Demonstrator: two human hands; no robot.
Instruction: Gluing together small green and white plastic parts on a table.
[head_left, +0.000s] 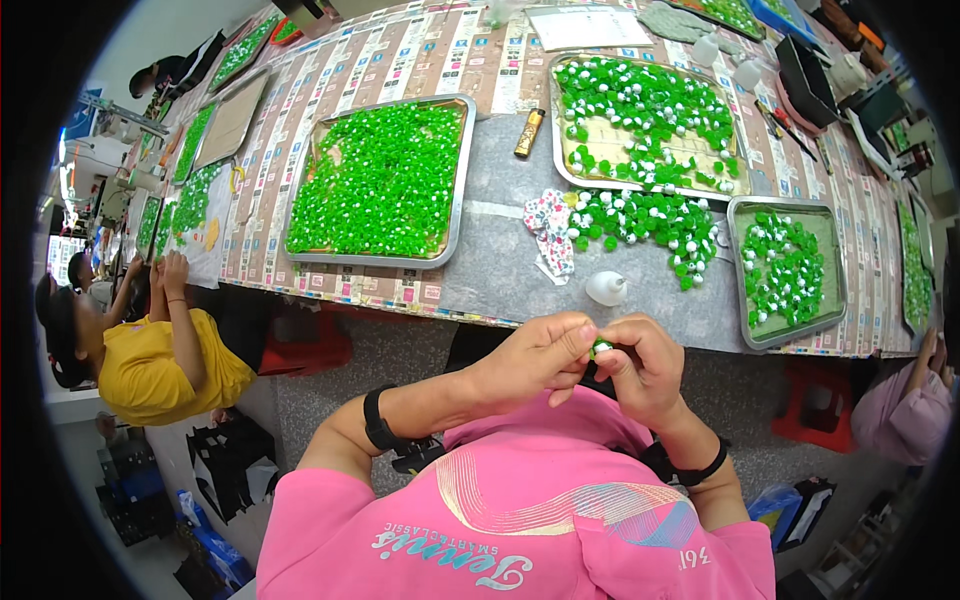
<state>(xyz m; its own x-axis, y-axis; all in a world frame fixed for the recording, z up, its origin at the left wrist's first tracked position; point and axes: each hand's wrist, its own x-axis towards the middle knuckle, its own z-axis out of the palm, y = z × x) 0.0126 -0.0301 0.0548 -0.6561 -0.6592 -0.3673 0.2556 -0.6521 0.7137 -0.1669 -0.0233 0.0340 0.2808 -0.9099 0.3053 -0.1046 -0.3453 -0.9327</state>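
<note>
Just past the table's near edge, my left hand [532, 362] and my right hand [646, 368] meet in front of my body. Both are closed, thumbs and fingertips pinching one small green and white piece [601, 346] between them. Fingers cover much of it. On the table beyond stands a small white squeeze bottle [606, 288] with a nozzle. Behind the bottle lies a loose heap of similar green and white pieces [650, 222], next to a crumpled flower-patterned cloth [549, 232].
Metal-rimmed trays of green pieces stand at left [464, 190], back [553, 130] and right [742, 265]. A gold and black tube [529, 133] lies between two of them. Co-workers in yellow [175, 365] and pink [905, 415] sit at either side, near red stools [310, 345].
</note>
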